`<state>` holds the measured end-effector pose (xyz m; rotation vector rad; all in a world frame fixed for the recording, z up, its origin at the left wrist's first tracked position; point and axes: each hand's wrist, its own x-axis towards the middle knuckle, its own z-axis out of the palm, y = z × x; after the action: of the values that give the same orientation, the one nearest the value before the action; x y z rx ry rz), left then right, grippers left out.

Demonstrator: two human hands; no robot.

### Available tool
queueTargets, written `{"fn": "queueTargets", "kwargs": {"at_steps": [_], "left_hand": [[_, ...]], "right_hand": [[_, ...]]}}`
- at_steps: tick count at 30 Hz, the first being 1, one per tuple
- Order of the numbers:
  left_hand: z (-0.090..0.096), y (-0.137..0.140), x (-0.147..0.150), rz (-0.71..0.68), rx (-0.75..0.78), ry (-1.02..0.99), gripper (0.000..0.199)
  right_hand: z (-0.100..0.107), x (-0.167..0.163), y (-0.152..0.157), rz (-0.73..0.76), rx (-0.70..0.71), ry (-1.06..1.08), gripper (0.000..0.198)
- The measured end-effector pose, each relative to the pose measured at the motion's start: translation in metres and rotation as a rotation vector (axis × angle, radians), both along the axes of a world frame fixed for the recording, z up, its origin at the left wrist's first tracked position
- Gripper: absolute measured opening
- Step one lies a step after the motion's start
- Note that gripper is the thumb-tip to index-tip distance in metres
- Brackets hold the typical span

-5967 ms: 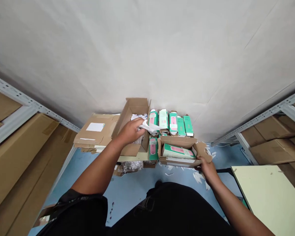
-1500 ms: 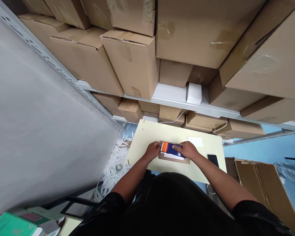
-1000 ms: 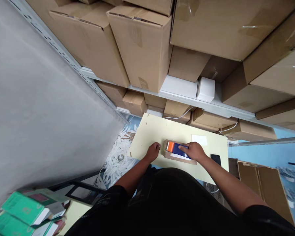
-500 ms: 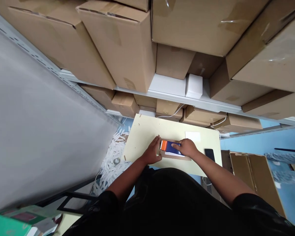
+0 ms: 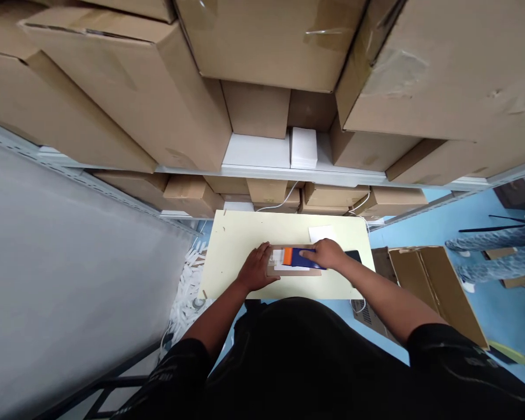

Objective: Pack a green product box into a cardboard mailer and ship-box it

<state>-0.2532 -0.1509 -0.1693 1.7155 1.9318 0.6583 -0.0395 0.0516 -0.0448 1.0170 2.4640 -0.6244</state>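
Note:
A small flat cardboard box (image 5: 296, 272) lies on the cream table, with a white label (image 5: 292, 268) on its top. My left hand (image 5: 254, 269) grips the box's left end, fingers at the far edge and thumb at the near edge. In my right hand (image 5: 328, 255) is a blue tape dispenser (image 5: 304, 257) with an orange front end, held over the top of the box. A shiny clear strip of tape (image 5: 277, 256) shows between the orange end and my left hand. My right thumb presses on the blue body; the other fingers are mostly hidden.
A white paper (image 5: 321, 233) and a dark phone (image 5: 354, 255) lie on the table (image 5: 227, 233). Shelves beyond hold cardboard boxes (image 5: 262, 35) and a white stack (image 5: 303, 147). Paper scraps (image 5: 186, 286) cover the floor at left; an open carton (image 5: 437, 291) stands at right.
The tape dispenser has moved right, away from my left hand, uncovering a clear strip on the box. My left hand stays at the box's left end. The camera view has swung right.

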Motion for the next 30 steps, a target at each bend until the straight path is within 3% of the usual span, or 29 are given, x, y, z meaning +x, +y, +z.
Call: {"fn": "queueTargets", "kwargs": {"at_steps": [7, 11, 14, 17, 22, 30], "left_hand": [[-0.007, 0.001, -0.002, -0.021, 0.014, 0.049, 0.119], [-0.01, 0.001, -0.003, -0.038, 0.01, 0.089, 0.122], [-0.01, 0.003, -0.002, -0.035, 0.001, 0.09, 0.123], [-0.01, 0.003, 0.0, -0.023, -0.011, 0.08, 0.123], [-0.009, 0.0, 0.002, -0.036, -0.024, 0.077, 0.125], [-0.008, -0.001, 0.003, -0.023, -0.012, -0.001, 0.12]], "right_hand": [[0.007, 0.13, 0.064, -0.152, -0.051, -0.069, 0.067], [-0.003, 0.171, 0.085, -0.145, -0.016, -0.118, 0.066], [-0.022, 0.162, 0.084, -0.131, 0.023, -0.142, 0.064], [-0.044, 0.126, 0.074, -0.155, -0.013, -0.171, 0.062], [-0.06, 0.079, 0.064, -0.357, -0.114, -0.27, 0.069], [-0.066, 0.102, 0.041, -0.586, -0.114, -0.215, 0.063]]}}
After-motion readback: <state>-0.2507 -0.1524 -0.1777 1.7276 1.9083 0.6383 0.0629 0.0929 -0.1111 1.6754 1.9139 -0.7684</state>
